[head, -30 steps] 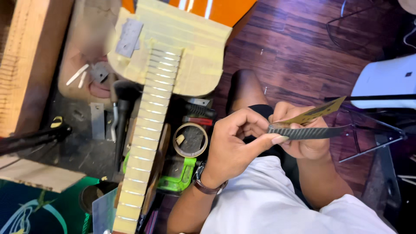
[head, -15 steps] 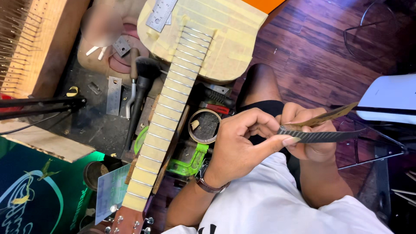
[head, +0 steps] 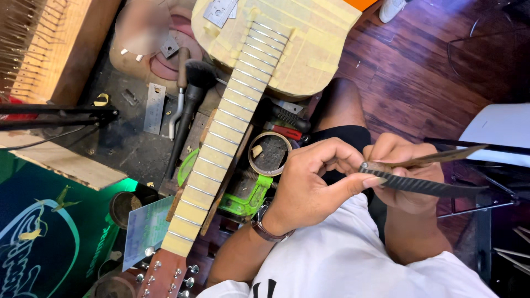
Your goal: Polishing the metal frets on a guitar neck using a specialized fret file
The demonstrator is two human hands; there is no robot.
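Both hands pinch files: left hand (head: 309,190) on the dark file (head: 425,185), right hand (head: 406,176) gripping; taped guitar (head: 232,121) waits untouched.

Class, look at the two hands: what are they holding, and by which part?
A dark, ridged file, pinched at its near end by the left hand and gripped by the right hand, with a thin brass-coloured strip.

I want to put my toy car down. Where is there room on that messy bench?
Barest patch: dark bench between the steel ruler, the wooden block and the brush. Crowded: right of the guitar neck, where a tape roll and a green tool sit.
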